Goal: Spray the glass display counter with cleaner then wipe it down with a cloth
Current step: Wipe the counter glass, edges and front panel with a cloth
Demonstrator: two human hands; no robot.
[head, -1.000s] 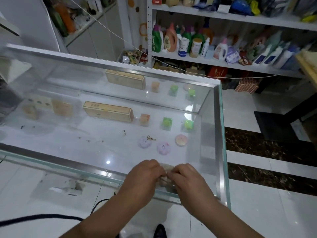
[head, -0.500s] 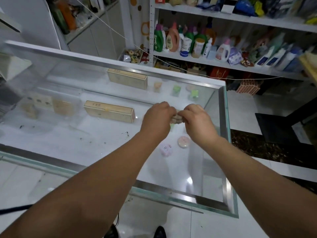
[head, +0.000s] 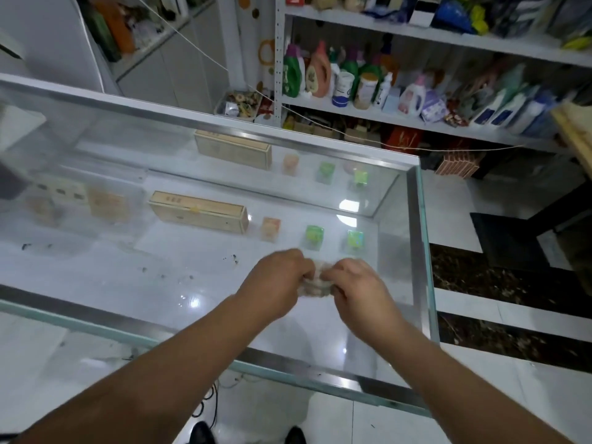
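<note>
A small crumpled cloth [head: 315, 285] is pinched from both sides by the curled fingers of the left hand [head: 277, 277] and the right hand [head: 358, 286], low over the right end of the glass surface [head: 128, 283]. It is flanked equally closely by both hands, and most of the surface is seen to its left.

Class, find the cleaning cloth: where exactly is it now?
In the head view, the cloth is bunched between the left hand and right hand on the glass counter, near its right end, in front of the green boxes inside.
</note>
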